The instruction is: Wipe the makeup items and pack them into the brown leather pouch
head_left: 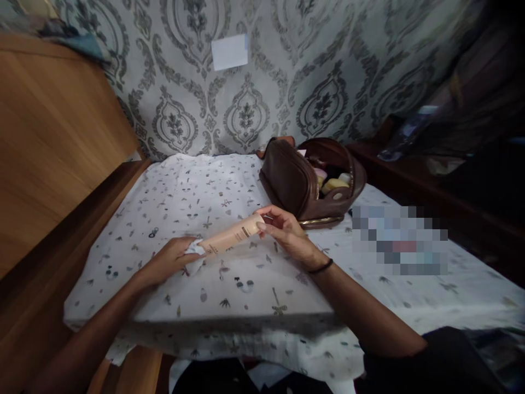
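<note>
- Head view, only one: showing peach tube in front and to the left of brown bag, apparently lifted off the cloth-covered table.
- Tilted, with printed end nearest the bag, other end farther left of it.
- Grasping the bag-side end of the tube with right grip: thumb on near face, fingers curled behind. Wearing dark band at wrist.
- Grasping white tissue or cloth, bunched around the tube's far end, with left grip; cannot tell which material.
- Looks like wiping or covering of the tube's left end, judged mid-step; cannot tell for sure from one still.
- Likely calls next for a firm right pinch, plus a small turn or slide of the left against the tube, without squeezing hard.
- Standing open: the bag, showing yellow item inside; other contents too dim to name.
- Masked by pixels to the right and front of the bag: cannot tell.
- Farther right, beyond the bag: clear bottle.
</note>
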The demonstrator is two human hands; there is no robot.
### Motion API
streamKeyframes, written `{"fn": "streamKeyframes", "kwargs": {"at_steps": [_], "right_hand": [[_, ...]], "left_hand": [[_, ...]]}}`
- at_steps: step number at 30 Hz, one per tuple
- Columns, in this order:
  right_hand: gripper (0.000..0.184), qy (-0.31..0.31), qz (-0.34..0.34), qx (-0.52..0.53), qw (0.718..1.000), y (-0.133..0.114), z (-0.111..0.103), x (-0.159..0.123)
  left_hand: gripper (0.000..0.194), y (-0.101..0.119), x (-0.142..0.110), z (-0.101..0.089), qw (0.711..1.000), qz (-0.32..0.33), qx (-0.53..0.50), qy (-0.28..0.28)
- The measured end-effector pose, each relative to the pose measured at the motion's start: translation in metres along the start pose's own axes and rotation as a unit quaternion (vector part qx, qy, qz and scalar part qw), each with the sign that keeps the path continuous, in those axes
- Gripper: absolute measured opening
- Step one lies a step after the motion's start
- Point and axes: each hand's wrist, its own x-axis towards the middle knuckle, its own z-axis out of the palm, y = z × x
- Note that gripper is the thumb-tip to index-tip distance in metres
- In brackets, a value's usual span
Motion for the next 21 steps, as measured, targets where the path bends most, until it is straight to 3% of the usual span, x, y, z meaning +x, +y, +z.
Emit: {"fn": "streamKeyframes", "kwargs": {"at_steps": [3,8,12,15,18,21], "right_hand": [[0.033,0.006,0.000,0.003,1.000,0.001,-0.001,0.001],[0.037,0.013,0.011,-0.008,1.000,0.004,-0.003,0.002],[0.035,0.014,0.040,0.003,0.999,0.005,-0.003,0.002],[0.036,0.023,0.064,0.006,0.998,0.007,-0.003,0.002],[0.036,0.029,0.085,0.013,0.996,0.008,-0.004,0.003],[0.037,0.025,0.092,0.029,0.995,0.008,-0.004,0.004]], "left_hand": [[0.033,-0.005,-0.002,0.001,0.996,-0.019,-0.086,-0.003],[0.040,-0.001,-0.001,0.000,0.990,-0.055,-0.131,0.013],[0.044,0.001,0.002,-0.003,0.982,-0.056,-0.099,0.152],[0.030,0.000,0.004,-0.006,0.962,-0.062,-0.078,0.254],[0.019,-0.001,0.008,-0.009,0.944,-0.094,-0.068,0.308],[0.011,0.001,0.012,-0.008,0.941,-0.082,-0.035,0.325]]}}
